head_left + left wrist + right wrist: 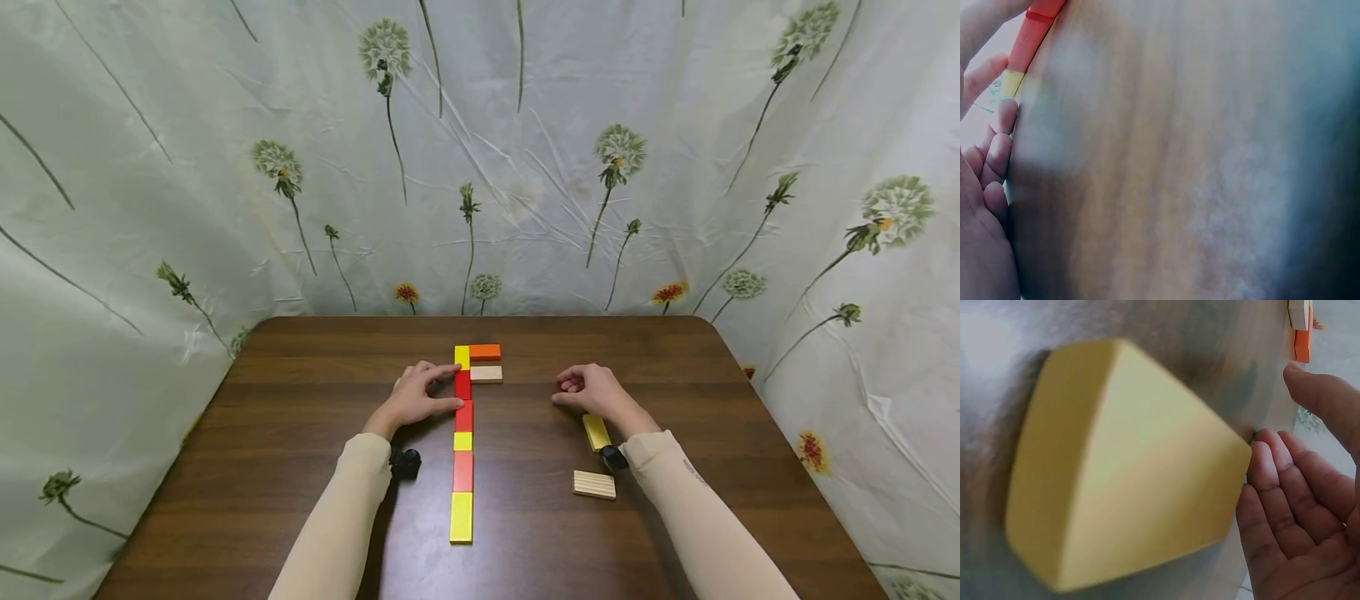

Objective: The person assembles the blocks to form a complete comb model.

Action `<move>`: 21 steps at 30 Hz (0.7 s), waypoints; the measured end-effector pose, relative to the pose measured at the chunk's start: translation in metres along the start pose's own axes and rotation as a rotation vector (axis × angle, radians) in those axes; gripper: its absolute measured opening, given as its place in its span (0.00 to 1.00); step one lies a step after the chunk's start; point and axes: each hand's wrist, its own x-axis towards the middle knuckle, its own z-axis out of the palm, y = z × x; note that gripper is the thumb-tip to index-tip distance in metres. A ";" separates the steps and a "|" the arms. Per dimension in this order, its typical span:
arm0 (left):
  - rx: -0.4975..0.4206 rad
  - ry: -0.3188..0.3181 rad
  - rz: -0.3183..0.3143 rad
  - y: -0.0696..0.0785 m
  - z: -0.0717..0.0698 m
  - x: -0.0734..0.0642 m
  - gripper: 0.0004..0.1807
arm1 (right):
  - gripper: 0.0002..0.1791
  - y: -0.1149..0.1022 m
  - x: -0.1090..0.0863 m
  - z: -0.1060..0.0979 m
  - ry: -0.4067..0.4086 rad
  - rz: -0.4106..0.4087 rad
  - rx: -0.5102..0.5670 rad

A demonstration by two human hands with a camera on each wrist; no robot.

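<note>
In the head view a straight column of coloured blocks lies end to end on the table. My left hand [414,395] rests at its left side, index fingertip near the far yellow block [462,357] and thumb tip at the joint between the upper red block [463,386] and the lower red block [464,418]. Orange block [485,352] and pale wooden block [487,374] extend rightward from the column's far end. My right hand [596,392] hovers empty, fingers loosely bent, just beyond a loose yellow block [597,433], which looms large in the right wrist view.
A ridged pale wooden block [594,485] lies nearer me on the right. The column continues toward me with a small yellow block [463,442], a pink block [463,472] and a long yellow block [461,518]. A flowered curtain [540,208] hangs behind the brown table [300,500].
</note>
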 end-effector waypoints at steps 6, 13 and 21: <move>0.004 -0.003 0.000 -0.001 0.000 0.000 0.41 | 0.24 0.005 -0.010 -0.006 -0.012 0.030 0.013; 0.008 -0.005 0.006 0.000 -0.001 0.000 0.41 | 0.26 0.016 -0.020 -0.014 -0.008 0.059 -0.011; -0.003 -0.006 -0.006 0.002 -0.003 -0.001 0.40 | 0.28 0.019 -0.035 -0.016 0.007 0.098 -0.006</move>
